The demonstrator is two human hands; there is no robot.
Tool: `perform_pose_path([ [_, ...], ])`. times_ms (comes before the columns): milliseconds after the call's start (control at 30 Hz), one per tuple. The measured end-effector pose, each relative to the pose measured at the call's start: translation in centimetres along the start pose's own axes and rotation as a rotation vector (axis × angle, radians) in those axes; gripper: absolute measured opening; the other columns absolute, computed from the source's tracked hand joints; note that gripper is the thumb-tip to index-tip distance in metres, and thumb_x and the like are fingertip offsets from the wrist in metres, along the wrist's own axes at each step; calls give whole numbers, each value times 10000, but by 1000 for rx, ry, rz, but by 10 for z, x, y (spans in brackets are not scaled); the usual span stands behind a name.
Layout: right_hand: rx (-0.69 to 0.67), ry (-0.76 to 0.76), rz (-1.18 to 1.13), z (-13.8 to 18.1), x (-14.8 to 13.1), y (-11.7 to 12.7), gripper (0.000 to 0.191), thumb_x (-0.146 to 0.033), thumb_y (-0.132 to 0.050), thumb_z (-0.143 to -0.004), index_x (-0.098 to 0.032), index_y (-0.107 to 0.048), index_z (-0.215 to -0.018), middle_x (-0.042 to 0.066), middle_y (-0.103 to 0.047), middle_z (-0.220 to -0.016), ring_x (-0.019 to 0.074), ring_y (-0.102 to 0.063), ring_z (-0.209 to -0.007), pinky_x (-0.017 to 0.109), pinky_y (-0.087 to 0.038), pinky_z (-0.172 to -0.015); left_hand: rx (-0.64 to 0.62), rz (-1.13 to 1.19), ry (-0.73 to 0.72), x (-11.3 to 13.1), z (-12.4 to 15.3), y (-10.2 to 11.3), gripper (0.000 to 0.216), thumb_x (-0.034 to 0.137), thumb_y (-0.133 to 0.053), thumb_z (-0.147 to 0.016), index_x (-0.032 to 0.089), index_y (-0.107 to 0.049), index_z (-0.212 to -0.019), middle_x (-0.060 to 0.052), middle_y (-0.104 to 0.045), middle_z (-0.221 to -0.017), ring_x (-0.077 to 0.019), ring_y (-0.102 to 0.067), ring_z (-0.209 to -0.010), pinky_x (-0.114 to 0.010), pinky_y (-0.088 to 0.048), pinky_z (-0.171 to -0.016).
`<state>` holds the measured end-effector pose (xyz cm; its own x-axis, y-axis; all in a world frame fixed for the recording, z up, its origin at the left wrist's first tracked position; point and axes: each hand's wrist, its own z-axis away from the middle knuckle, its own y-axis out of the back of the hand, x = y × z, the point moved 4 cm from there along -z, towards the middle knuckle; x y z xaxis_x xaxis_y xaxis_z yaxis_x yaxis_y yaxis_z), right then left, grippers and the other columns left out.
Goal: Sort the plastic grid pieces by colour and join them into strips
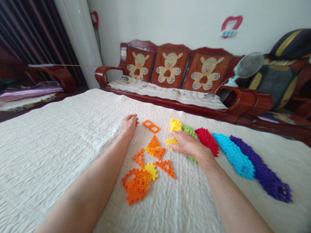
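Observation:
My left hand [130, 123] rests on the quilted cover with its fingers curled in, and no piece shows in it. To its right lies an orange two-window building plate [151, 126]. My right hand [187, 143] has a yellow toothed building plate [171, 141] between thumb and fingers, low over the cover. Just beyond those fingers sits a yellow pile [175, 125]. Between my forearms are scattered orange triangular pieces [166, 168], a yellow square plate [151, 171] and an orange window plate [141, 181] overlapping other orange pieces.
Beside my right hand run rows of green [189, 130], red [207, 141], light blue [234, 155] and purple pieces [262, 170]. The white quilted cover [60, 139] spreads under everything. Behind it stand a wooden sofa [170, 100] with bear cushions and a fan [249, 65].

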<state>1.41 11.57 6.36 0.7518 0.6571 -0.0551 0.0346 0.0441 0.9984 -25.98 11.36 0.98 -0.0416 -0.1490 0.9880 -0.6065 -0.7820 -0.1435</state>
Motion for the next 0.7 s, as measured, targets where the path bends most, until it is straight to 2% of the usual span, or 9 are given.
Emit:
perform_pose_path([
  [100, 0, -42, 55, 5, -12, 1, 469, -427, -610, -787, -151, -570, -1164, 152, -622, -1153, 288, -549, -1108, 386, -403, -917, -7, -15, -5, -1, 0, 0, 248, 179, -509, -576, 165, -661, -772, -13, -613, -618, -103, -526, -469, -198, -362, -421],
  [200, 16, -97, 91, 9, -19, 1, 427, -413, -616, -776, -151, -589, -1112, 163, -616, -1139, 319, -533, -1116, 435, -393, -917, -13, -10, -6, 0, 0, -1, 249, 182, -505, -570, 161, -661, -764, -11, -609, -607, -105, -524, -463, -202, -360, -422],
  [300, 21, -111, 77, 8, -19, -3, 337, -362, -606, -782, -172, -603, -1059, 150, -624, -1090, 300, -547, -1076, 422, -401, -888, -12, 8, 1, 2, 1, -1, 234, 175, -507, -564, 162, -656, -744, -6, -603, -591, -99, -516, -448, -197, -356, -413],
  [400, 17, -69, 37, 5, -16, -4, 370, -318, -604, -778, -182, -569, -1120, 138, -601, -1112, 275, -550, -1061, 386, -409, -865, -9, 17, 13, 3, 2, -2, 224, 166, -513, -556, 161, -654, -730, -4, -599, -585, -92, -508, -432, -193, -353, -404],
  [467, 76, -51, 29, 1, -14, -1, 443, -293, -613, -766, -184, -526, -1187, 135, -572, -1155, 271, -536, -1078, 376, -404, -864, -10, 13, 9, 3, 3, -2, 219, 166, -514, -556, 162, -654, -724, -3, -597, -580, -90, -505, -426, -190, -352, -402],
  [600, 317, -56, 67, -6, -8, 7, 514, -220, -588, -780, -205, -447, -1274, 112, -523, -1217, 255, -511, -1088, 364, -377, -873, -13, 6, 4, 4, 4, -2, 221, 164, -506, -559, 166, -654, -722, -4, -601, -588, -91, -508, -429, -192, -352, -404],
  [700, 385, -62, 102, -10, -2, 3, 545, -187, -588, -783, -205, -422, -1301, 107, -512, -1231, 249, -511, -1059, 364, -364, -865, -12, 5, 14, 5, 5, -2, 227, 158, -500, -556, 169, -655, -723, -3, -603, -592, -95, -510, -435, -199, -361, -413],
])
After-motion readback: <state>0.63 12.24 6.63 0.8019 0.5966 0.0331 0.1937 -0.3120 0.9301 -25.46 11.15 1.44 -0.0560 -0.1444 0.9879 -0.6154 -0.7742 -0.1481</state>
